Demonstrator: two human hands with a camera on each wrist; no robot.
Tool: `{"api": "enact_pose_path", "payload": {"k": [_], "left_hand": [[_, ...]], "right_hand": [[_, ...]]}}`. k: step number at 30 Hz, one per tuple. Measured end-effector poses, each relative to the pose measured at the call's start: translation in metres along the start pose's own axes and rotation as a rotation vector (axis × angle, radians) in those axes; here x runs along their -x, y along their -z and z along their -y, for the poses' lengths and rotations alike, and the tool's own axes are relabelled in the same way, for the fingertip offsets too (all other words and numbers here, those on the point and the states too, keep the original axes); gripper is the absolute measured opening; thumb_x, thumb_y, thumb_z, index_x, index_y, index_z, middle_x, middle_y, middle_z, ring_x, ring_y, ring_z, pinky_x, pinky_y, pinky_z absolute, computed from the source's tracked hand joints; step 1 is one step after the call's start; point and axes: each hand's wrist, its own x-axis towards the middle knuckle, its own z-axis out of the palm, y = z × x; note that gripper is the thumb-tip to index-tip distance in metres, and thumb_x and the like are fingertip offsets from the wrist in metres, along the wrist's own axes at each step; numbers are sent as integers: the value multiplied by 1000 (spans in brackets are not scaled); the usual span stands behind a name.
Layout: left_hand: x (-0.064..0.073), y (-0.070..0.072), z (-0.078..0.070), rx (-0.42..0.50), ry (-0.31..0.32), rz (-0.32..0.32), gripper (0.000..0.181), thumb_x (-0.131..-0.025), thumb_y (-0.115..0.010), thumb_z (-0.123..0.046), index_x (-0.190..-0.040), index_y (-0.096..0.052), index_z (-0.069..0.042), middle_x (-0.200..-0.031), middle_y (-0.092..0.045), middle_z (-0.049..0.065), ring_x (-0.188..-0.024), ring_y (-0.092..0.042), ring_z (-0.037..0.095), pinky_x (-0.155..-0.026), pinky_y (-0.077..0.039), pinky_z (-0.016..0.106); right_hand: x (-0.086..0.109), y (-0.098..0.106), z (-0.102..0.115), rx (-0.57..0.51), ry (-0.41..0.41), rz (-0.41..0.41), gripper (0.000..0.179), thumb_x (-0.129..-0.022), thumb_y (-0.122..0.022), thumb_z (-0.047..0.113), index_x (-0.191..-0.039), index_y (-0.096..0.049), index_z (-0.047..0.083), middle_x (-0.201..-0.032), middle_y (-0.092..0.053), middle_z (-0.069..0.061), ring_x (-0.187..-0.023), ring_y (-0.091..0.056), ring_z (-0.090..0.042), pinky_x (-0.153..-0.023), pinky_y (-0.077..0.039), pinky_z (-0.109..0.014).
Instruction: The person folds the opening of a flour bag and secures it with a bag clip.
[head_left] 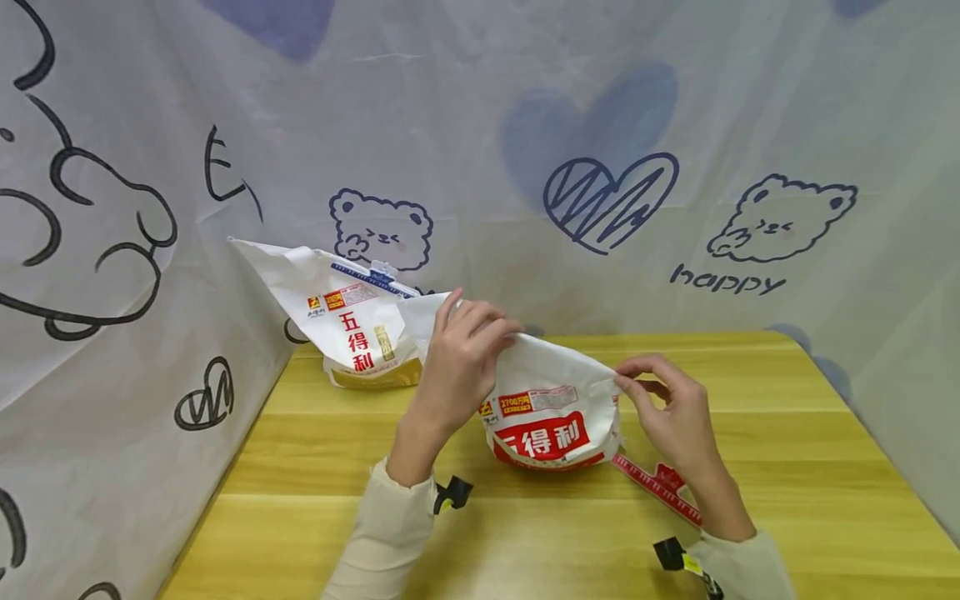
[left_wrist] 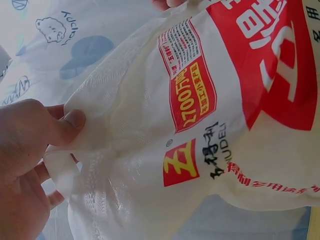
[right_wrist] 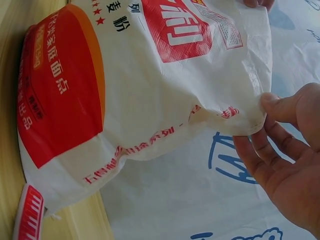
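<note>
A white flour bag (head_left: 551, 383) with red and yellow print stands on the table, its top edge stretched between both hands. At the top left, my left hand (head_left: 461, 354) pinches the bag's edge. My right hand (head_left: 675, 412) pinches the opposite top corner between thumb and fingers. The left wrist view has the left thumb (left_wrist: 74, 120) on the white plastic, with the other fingers partly behind it. In the right wrist view the right thumb (right_wrist: 277, 107) lies on the bag's corner. Under my right forearm lies a red sealing clip (head_left: 648, 482), one end beside the bag's base.
A second white flour bag (head_left: 360, 325) with gold at its base stands at the back left. It has a blue sealing clip (head_left: 375, 277) across its top. The yellow wooden table (head_left: 300, 500) meets printed cloth walls (head_left: 480, 167) at the left and back.
</note>
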Motion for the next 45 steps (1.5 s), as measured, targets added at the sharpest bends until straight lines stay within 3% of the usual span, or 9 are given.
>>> {"api": "enact_pose_path", "payload": {"k": [13,24,34,45], "left_hand": [[7,-4,-1,35,-16,-47,14,-90,-75,2,-100,-77,-8,-100,-69,6,-100,-62,25,-123,-21,52],[10,-4,-5,38,-18,-73,14,-90,-74,2,-101,-77,-7,-99,-68,6,-101,-62,26,-122,-23,55],[12,-6,-4,44,-1,-96,13,-91,-74,0,-101,-77,-7,-99,-68,6,-101,-62,27,-123,-21,54],[13,-7,-5,42,-8,-112,12,-91,-73,0,-100,-78,-7,-98,-68,7,-100,-63,27,-123,-22,55]], "right_hand": [[-1,14,4,117,100,63,21,-89,-75,-5,-107,-72,6,-105,-72,0,-96,-65,-13,-86,-53,-13],[6,29,-3,178,74,82,26,-94,-70,-3,-120,-68,5,-106,-72,-1,-97,-62,-10,-85,-50,-9],[14,41,-17,259,80,138,24,-95,-69,-1,-119,-68,5,-106,-71,0,-94,-65,-12,-85,-49,-7],[27,49,-32,327,69,182,30,-94,-73,1,-122,-67,4,-106,-72,-3,-94,-67,-18,-81,-60,-27]]}}
